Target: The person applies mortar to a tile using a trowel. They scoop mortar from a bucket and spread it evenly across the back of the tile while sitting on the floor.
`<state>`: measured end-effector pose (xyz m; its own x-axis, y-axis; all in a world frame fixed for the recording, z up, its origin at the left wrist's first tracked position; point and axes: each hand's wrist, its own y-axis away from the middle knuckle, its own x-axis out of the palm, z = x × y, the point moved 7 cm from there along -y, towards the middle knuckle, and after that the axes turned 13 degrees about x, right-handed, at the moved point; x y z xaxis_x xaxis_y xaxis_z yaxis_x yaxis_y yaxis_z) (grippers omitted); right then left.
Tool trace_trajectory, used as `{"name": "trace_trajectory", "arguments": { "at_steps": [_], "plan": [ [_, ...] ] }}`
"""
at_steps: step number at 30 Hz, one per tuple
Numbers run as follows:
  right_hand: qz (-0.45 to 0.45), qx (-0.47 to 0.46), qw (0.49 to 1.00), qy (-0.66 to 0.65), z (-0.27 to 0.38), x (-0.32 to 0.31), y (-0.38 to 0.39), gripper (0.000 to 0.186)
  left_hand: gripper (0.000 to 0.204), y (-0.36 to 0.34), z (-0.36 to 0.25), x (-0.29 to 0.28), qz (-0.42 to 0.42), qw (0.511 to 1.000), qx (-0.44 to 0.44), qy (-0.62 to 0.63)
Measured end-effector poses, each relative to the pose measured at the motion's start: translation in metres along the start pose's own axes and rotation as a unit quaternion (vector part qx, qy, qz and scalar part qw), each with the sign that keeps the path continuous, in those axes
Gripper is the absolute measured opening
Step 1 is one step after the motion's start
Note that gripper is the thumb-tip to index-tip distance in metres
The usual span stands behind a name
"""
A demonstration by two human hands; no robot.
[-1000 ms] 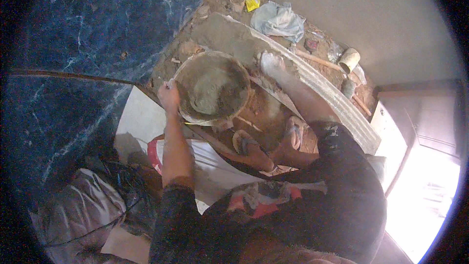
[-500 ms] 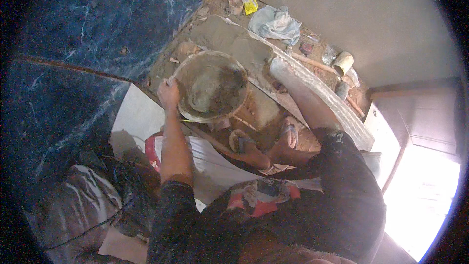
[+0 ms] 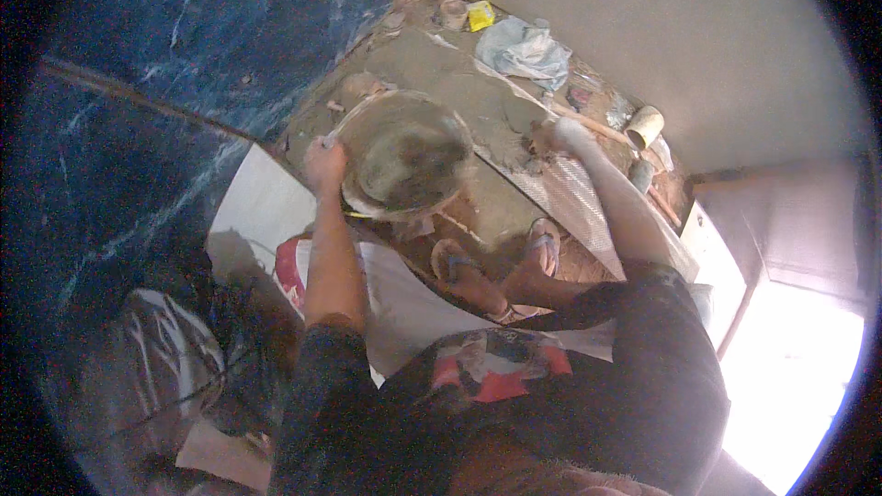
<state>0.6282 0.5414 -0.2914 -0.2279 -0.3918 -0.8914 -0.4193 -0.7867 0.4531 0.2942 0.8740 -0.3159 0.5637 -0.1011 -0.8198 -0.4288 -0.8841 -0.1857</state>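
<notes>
My left hand (image 3: 325, 163) is closed on the near-left rim of a round, shallow pan (image 3: 360, 202). Grey, wet-looking mortar (image 3: 404, 152) coats the inside of this pan. To its right, my right hand (image 3: 562, 138) reaches down to the grey mortar layer (image 3: 505, 110) spread over the ground. Blur hides its fingers, and I cannot make out whether the brown shape at their tips is an object. A pale strip with a ribbed surface (image 3: 570, 202) lies below that hand, beside my right forearm.
Dark blue, white-veined slabs (image 3: 184, 83) cover the left. Along the wall (image 3: 643, 28) lie a crumpled pale bag (image 3: 524, 50), a yellow packet (image 3: 480, 16), a wooden handle (image 3: 588, 121) and a cylindrical container (image 3: 645, 127). My sandalled feet (image 3: 544, 248) stand near the pan.
My right hand has moved rightward and slightly nearer across the mortar. The ribbed strip now shows mainly left of my right forearm. My left hand stays on the pan's rim.
</notes>
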Motion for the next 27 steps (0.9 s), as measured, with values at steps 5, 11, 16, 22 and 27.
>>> {"name": "trace_trajectory", "arguments": {
  "at_steps": [5, 11, 16, 22, 27],
  "plan": [
    [-0.103, 0.185, 0.966, -0.147, -0.03, -0.051, 0.074, 0.037, 0.042, -0.002, -0.022, 0.006, 0.035, 0.999, 0.012, -0.012],
    [-0.108, 0.078, 0.987, -0.089, 0.071, -0.101, 0.093, 0.039, 0.042, 0.015, -0.07, -0.008, 0.043, 0.997, 0.068, 0.006],
    [-0.055, 0.085, 0.993, 0.058, 0.117, -0.058, 0.045, 0.03, 0.041, 0.032, -0.099, -0.005, 0.054, 0.995, 0.086, 0.004],
    [-0.088, -0.023, 0.993, 0.079, 0.172, -0.005, 0.021, 0.022, 0.04, 0.038, -0.116, 0.012, 0.05, 0.968, 0.232, 0.077],
    [-0.148, -0.087, 0.982, 0.082, 0.177, 0.004, 0.047, 0.025, 0.037, 0.04, -0.125, 0.001, 0.022, 0.968, 0.237, 0.078]
  ]
}}
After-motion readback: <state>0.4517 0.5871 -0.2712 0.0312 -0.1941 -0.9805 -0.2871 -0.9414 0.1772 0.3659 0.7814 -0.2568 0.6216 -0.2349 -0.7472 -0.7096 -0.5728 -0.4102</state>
